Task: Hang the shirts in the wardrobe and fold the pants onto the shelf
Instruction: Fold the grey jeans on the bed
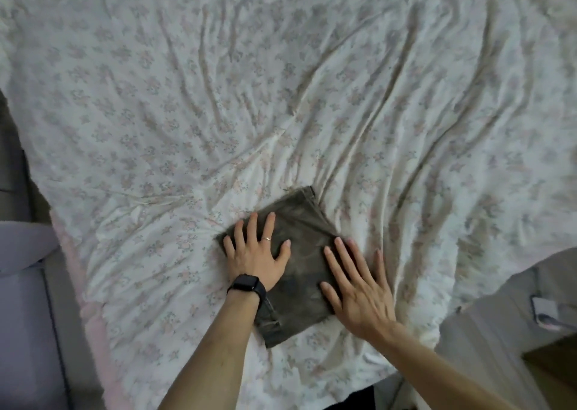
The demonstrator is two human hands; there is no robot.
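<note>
1. Firstly, at the far left edge, a lavender-grey padded furnishing [22, 284] stands beside the bed; what it is cannot be told.
2. The bed sheet [281, 81] is white cotton-like cloth with a faint pink-and-grey floral print. It is heavily creased, with the folds running towards the centre.
3. The left hand [254, 255] lies flat on the left half of the pants, fingers spread and straight. Its grip holds nothing; it only presses down. A black watch [246, 284] sits on the wrist and a thin ring [267, 238] on one finger.
4. The pants [303, 222] are olive-brown, of coarse washed fabric, folded into a compact rectangle lying on the bed near its front edge.
5. The right hand [359, 291] rests flat on the right edge of the pants, fingers straight, its grip likewise holding nothing.
6. At the far right lies pale grey striped material [499, 331].
</note>
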